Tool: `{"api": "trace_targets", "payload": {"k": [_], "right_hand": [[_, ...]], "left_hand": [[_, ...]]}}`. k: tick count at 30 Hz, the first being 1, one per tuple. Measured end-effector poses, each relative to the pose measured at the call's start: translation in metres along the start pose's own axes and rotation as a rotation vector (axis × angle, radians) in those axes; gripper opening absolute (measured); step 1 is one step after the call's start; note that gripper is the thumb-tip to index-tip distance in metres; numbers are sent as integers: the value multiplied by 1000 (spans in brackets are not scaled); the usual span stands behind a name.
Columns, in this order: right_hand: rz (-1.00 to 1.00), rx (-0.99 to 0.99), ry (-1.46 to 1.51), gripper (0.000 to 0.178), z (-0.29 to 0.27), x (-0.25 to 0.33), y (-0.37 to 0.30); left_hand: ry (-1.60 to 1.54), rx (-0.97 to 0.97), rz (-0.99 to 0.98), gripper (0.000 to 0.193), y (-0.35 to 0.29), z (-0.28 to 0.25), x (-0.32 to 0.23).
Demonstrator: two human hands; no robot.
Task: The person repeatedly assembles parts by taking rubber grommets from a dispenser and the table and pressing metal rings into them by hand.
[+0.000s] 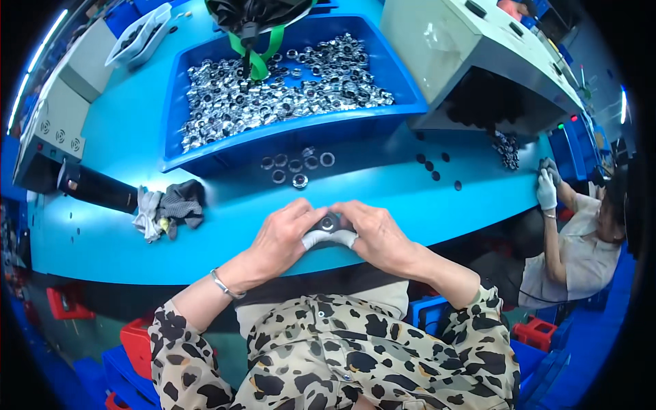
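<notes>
My left hand point(281, 234) and my right hand point(384, 239) meet above the table's front edge. Between their fingertips is a small round dark part point(329, 222), gripped from both sides. White coverings wrap my thumbs, which press in from the near side. My fingers hide much of the part, so its full shape does not show. Beyond my hands, several shiny metal rings point(295, 165) lie loose on the blue table point(239, 239). Behind them a large blue bin point(294, 131) is heaped with similar silvery pieces.
Gloves and rags point(171, 208) lie at left beside a black cylinder point(96, 187). Black discs point(429, 166) are scattered at right, below a large pale machine point(488, 61). A black object with green straps point(258, 65) hangs over the bin. Another person point(574, 249) sits working at far right.
</notes>
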State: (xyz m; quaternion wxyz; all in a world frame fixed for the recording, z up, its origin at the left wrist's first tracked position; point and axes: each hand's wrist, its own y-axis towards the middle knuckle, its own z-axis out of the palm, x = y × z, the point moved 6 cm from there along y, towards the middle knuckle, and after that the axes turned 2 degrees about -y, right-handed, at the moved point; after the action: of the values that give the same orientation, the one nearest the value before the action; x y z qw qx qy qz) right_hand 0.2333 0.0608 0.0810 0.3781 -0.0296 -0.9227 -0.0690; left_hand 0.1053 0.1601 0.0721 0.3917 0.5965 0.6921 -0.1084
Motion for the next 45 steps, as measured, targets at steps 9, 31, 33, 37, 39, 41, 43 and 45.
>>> {"api": "trace_targets", "payload": {"k": [9,31,33,37,39,41,43,45], "right_hand": [[-50,248,-260,26,0,6,33],[157,242,177,41,2,-15,7],[174,169,224,38,-4,-8,-8],[120,-100,379,26,1,14,-41],[33,-175,350,26,1,24,-49],[34,-154,440,26,2,34,-60],[48,-137,485,27,6,39,-67],[49,-117,497,27,13,35,-73]], "left_hand": [[-132,104,-78,38,3,-5,10],[37,22,-91,43,-3,8,-5],[110,-40,-10,43,-15,11,-24],[52,-291,103,48,-33,7,-50],[-267,-428,-157,41,-43,11,-50],[-1024,-278,-500,32,-65,40,-40],[-1206,-372,-505,25,-76,50,-43],[-1316,-484,-477,25,-81,53,-49]]}}
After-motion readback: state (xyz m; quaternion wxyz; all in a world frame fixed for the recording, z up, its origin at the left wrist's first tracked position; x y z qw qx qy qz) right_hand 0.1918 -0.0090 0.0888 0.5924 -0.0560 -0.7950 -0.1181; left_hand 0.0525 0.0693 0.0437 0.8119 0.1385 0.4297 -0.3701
